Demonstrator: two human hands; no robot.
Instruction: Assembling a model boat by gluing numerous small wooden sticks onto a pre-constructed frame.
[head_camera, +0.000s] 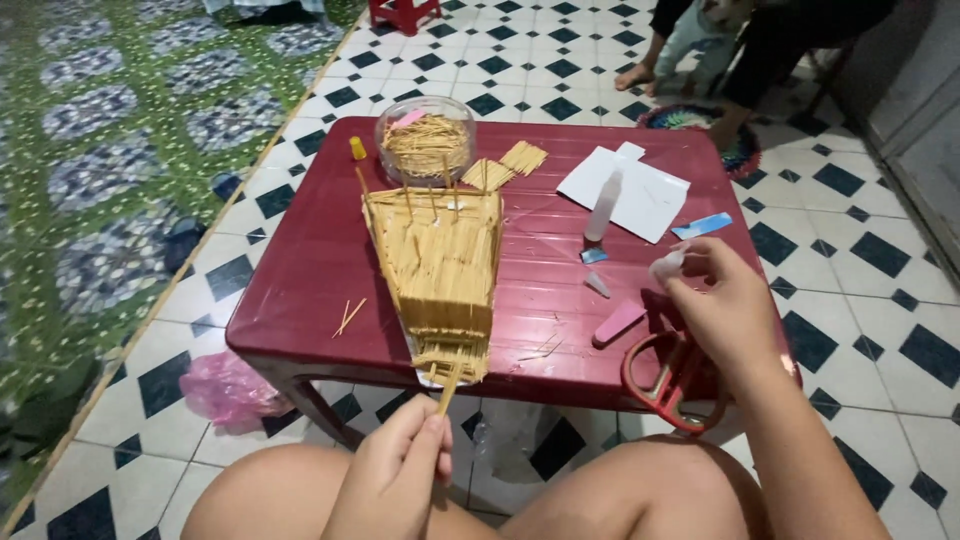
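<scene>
Item: toothpick model (440, 270), a flat fan-shaped panel of glued sticks, lying on the dark red plastic table (300, 270) just ahead of the left hand.

Left hand (400, 470): pinched shut on a single toothpick (448, 390), whose far tip touches the model's near, ragged edge.

Right hand (725, 310): fingers curled round a small pale cap or nozzle (668, 264); exactly what it is cannot be told. Red-handled scissors (670, 385) lie just below this hand, at the table's near rim.

Nearby, beyond the right hand: white glue bottle (603, 207) standing upright, white paper sheet (625, 190), pink strip (618, 322).

Beyond the model: clear round tub of toothpicks (425, 140) and a loose bundle (505, 165).

Hazards, as judged: the model overhangs the near rim, so a push from the toothpick may tip it off or loosen sticks at its edge. The bottle appears uncapped and could topple if the right hand knocks it. The scissors look liable to slide off the rim.
</scene>
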